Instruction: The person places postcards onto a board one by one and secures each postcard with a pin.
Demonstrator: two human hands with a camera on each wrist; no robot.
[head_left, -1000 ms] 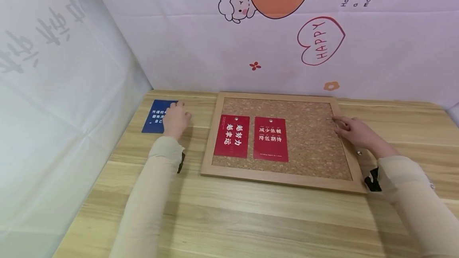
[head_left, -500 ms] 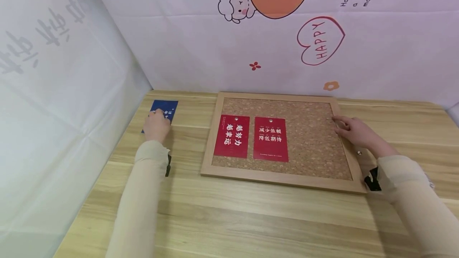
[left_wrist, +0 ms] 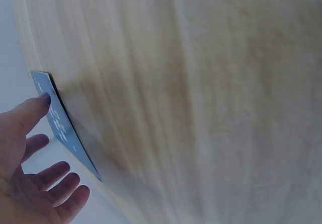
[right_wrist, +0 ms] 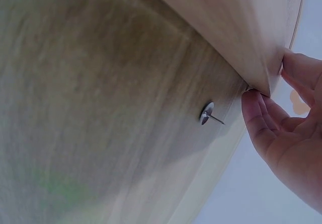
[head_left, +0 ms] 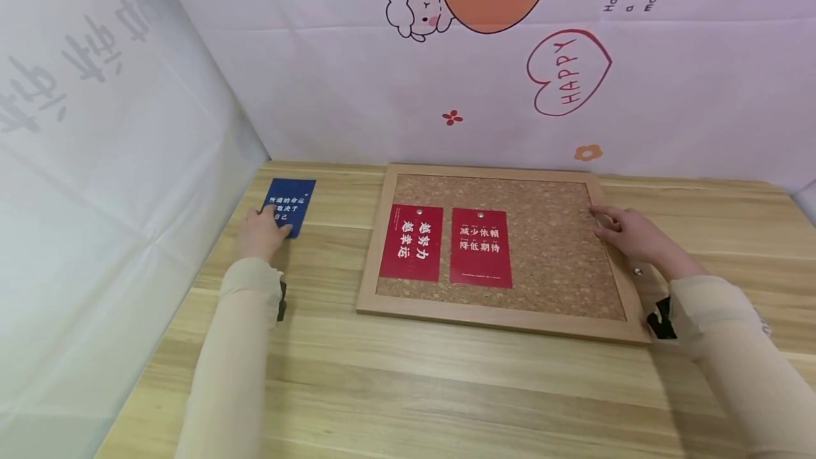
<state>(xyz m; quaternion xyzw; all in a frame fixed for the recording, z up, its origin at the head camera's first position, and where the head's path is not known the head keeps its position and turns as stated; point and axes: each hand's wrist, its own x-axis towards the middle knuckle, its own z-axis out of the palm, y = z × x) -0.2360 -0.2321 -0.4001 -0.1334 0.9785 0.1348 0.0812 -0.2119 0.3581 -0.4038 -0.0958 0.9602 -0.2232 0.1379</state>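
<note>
A blue card (head_left: 295,193) with white lettering lies on the table at the far left. My left hand (head_left: 260,234) is at its near left corner, thumb and fingers spread around that corner. In the left wrist view the thumb overlaps the blue card (left_wrist: 63,126), and the other fingers are loosely extended. On the right, my right hand (head_left: 627,232) grips the wooden-framed cork board (head_left: 561,253) by its right side. The right wrist view has the thumb on top of the frame (right_wrist: 236,27) and fingertips low at its side.
Two red cards lie on the cork board, the left card (head_left: 411,243) with its lettering sideways, the right card (head_left: 481,246) upright. Each has a silver tack near its top edge. A loose thumbtack (right_wrist: 207,114) lies point up beside the board. White printed cloth (head_left: 357,91) stands behind the table.
My left hand has moved left and toward me, across the blue card to its near left corner, uncovering more of its lettering. The card, the board and my right hand stay in place.
</note>
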